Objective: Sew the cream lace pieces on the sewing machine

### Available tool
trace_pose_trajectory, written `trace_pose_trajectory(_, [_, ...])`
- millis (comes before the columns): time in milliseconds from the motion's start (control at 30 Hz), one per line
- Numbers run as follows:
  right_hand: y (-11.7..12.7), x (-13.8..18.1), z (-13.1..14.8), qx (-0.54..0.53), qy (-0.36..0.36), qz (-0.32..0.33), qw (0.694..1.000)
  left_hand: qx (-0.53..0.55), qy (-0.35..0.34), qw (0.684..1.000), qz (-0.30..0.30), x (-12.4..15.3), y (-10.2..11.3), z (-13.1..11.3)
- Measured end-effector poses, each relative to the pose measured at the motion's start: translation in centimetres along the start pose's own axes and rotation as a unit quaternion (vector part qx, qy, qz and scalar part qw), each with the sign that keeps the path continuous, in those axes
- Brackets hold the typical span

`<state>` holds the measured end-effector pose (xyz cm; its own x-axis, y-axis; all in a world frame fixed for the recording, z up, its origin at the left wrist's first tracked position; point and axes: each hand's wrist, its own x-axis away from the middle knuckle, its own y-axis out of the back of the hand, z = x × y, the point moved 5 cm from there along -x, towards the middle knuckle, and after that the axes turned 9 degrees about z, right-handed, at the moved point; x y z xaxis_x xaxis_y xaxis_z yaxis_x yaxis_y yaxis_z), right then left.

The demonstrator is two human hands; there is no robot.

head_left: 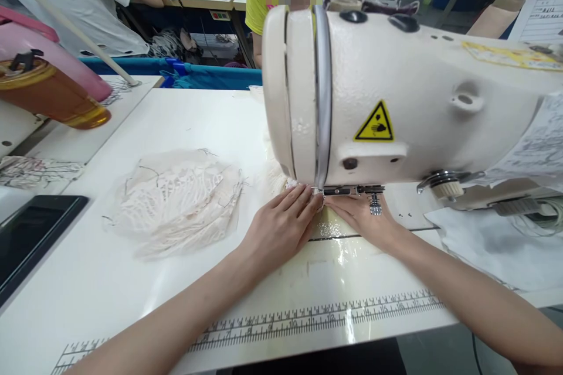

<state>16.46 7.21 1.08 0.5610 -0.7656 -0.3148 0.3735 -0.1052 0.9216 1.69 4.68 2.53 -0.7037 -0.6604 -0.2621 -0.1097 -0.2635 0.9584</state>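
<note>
At the needle area of a cream sewing machine (396, 94), my left hand (281, 222) lies flat with its fingers stretched forward. Under its fingertips is pale lace fabric (275, 179), which runs back behind the machine head. My right hand (363, 214) reaches in from the other side, fingers extended leftward beside the presser foot (320, 191). A dark metal attachment (352, 190) partly covers that hand, and its fingertips are hard to make out. Left of my hands, a loose pile of cream lace pieces (180, 199) with thread ends rests on the white table (246, 316).
A printed ruler (308, 325) runs along the table's front edge. A dark phone (35, 240) lies at the left, below an amber bottle (53, 94) and a pink one (74, 64). White cloth (492, 252) lies at the right. Two people sit beyond.
</note>
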Motion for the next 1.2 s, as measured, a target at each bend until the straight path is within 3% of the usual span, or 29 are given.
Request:
trace_pose_trajectory(200, [0.2,0.6,0.5,0.053,0.028,-0.011,0.998,-0.026,-0.039,0.999,-0.028,0.4,0.1,-0.5])
trace_pose_trajectory(533, [0.2,0.9,1.3,0.059,0.017,0.025,0.998,0.013,0.018,1.000,-0.012,0.3,0.0,-0.1])
trace_pose_trajectory(733, [-0.5,1.3,1.1,0.098,-0.005,0.008,0.995,-0.017,0.022,0.999,-0.018,0.1,-0.1,-0.1])
trace_pose_trajectory(1200, [0.3,0.7,2.3,0.181,0.026,-0.042,0.982,-0.024,0.030,0.999,-0.010,0.1,-0.1,0.0])
